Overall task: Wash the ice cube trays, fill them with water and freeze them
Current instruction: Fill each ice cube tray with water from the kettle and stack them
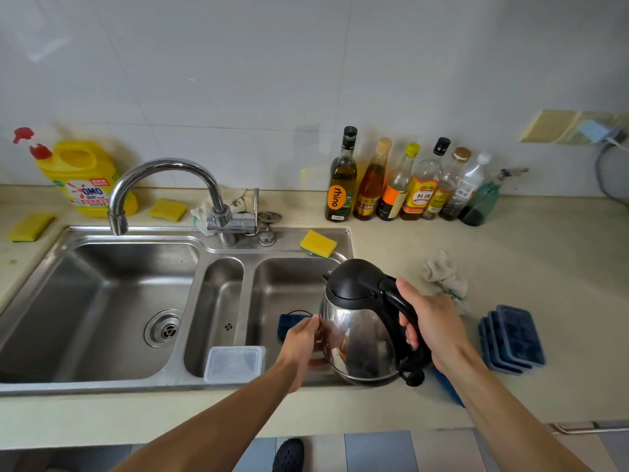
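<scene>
Clasping the black handle of the round stainless steel kettle with black lid [360, 321] in the right grip [434, 330], with fingers curled round it. Laying the left grip [303, 338] against the kettle's shiny side, with fingers fairly straight and clasping nothing. Holding the kettle about upright over the front right corner of the stainless steel sink [102, 229], spout turned left; not telling whether its base is resting on the rim. Noting one dark blue ice cube tray [289, 322] lying in the right basin, mostly hidden behind left grip and kettle. Noting a stack of dark blue ice cube trays [517, 335] sitting on the pale desk [510, 250] just right of the kettle. Noting a clear plastic box [235, 364] sitting at the front of the narrow middle basin, and a yellow sponge [318, 243] lying on the sink's back rim.
</scene>
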Tool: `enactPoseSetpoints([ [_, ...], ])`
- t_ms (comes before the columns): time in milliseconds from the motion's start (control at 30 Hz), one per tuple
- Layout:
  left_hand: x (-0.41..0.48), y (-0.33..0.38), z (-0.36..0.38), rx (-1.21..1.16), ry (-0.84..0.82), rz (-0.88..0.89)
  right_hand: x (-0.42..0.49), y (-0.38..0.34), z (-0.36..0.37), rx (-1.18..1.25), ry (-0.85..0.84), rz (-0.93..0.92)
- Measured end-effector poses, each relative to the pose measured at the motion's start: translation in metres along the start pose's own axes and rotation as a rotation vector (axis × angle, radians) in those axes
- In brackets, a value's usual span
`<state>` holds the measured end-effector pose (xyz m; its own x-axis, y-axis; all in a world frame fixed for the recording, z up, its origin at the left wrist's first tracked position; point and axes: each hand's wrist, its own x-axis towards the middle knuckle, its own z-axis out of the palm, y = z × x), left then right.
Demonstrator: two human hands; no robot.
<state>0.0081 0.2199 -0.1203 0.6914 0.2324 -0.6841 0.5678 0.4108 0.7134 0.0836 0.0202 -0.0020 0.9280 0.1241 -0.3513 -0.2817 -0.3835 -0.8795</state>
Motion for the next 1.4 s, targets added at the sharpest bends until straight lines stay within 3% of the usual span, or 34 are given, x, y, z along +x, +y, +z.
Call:
enactPoseSetpoints([
  [233, 0.029, 0.045, 0.013, 0.348, 0.063, 0.398, 0.024, 0.022, -0.002, 0.124, 0.135, -0.045],
  [467, 0.055, 0.080, 0.052, 0.304, -0.135, 0.531, 0.068, 0.035, -0.015, 0.266, 0.251, 0.004],
  [767, 0.117, 0.129, 0.096, 0.468, -0.252, 0.504, 0.129, 0.035, -0.032, 0.212, 0.286, 0.019],
  [1033, 0.141, 0.147, 0.117, 0.483, -0.245, 0.479, 0.151, 0.032, -0.047, 0.155, 0.293, 0.016],
  [1167, 0.137, 0.151, 0.115, 0.525, -0.270, 0.494, 0.148, 0.022, -0.050, -0.117, 0.426, -0.075],
  [1267, 0.124, 0.148, 0.108, 0.522, -0.242, 0.501, 0.130, 0.014, -0.044, -0.211, 0.582, -0.256],
  [1333, 0.113, 0.139, 0.095, 0.491, -0.176, 0.485, 0.115, 0.009, -0.036, -0.212, 0.546, -0.379],
  [1400, 0.101, 0.128, 0.074, 0.427, -0.134, 0.439, 0.101, 0.005, -0.023, -0.177, 0.394, -0.420],
])
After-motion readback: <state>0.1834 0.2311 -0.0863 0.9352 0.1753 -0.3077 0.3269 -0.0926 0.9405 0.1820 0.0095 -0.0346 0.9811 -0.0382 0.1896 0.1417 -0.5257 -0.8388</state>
